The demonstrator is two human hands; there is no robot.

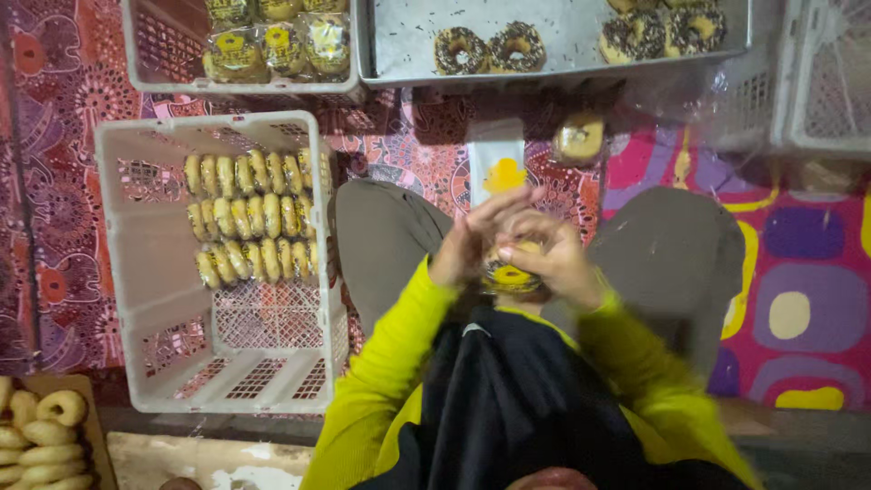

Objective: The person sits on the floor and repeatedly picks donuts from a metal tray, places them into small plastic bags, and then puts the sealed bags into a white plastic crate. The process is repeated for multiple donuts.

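While both hands meet at frame centre: left hand (472, 238) and right hand (552, 259) curled around wrapped doughnut (511, 272), fingers pinching clear wrapper at top. Best: grip light, avoid crushing. White crate (154, 272), centre left, holds packed rows; metal tray (408, 41), top, holds sprinkled doughnuts.

Dim warm light, motion-blurred fingers (508, 210), soft edges

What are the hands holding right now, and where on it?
A wrapped doughnut, pinched between the left hand and right hand at its upper edge; the exact finger contact is blurred.
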